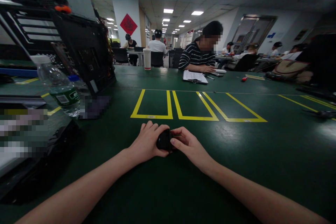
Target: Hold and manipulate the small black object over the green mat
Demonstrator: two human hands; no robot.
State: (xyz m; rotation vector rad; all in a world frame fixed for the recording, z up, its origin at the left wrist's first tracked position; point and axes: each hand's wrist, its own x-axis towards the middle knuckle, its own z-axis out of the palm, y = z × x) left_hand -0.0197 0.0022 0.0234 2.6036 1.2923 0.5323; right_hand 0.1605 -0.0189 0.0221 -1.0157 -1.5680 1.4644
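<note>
A small, rounded black computer mouse (164,140) is held between my two hands over the green table (162,189). My left hand (149,140) curls around its left side, with the thumb at the near edge and the index finger over the top. From the right, my right hand (187,145) closes its thumb and fingertips on the mouse's side. The underside of the mouse is hidden, and I cannot tell whether it touches the tabletop. Just beyond my hands, yellow tape (152,116) marks outlines on the table.
At left stand a plastic water bottle (61,87) and an opened black computer case (86,49). A black plastic bundle (49,168) lies nearer. Across the table, a person in a striped top (196,56) sits by a clipboard with papers (194,76). A white cup (147,59) stands at the far edge.
</note>
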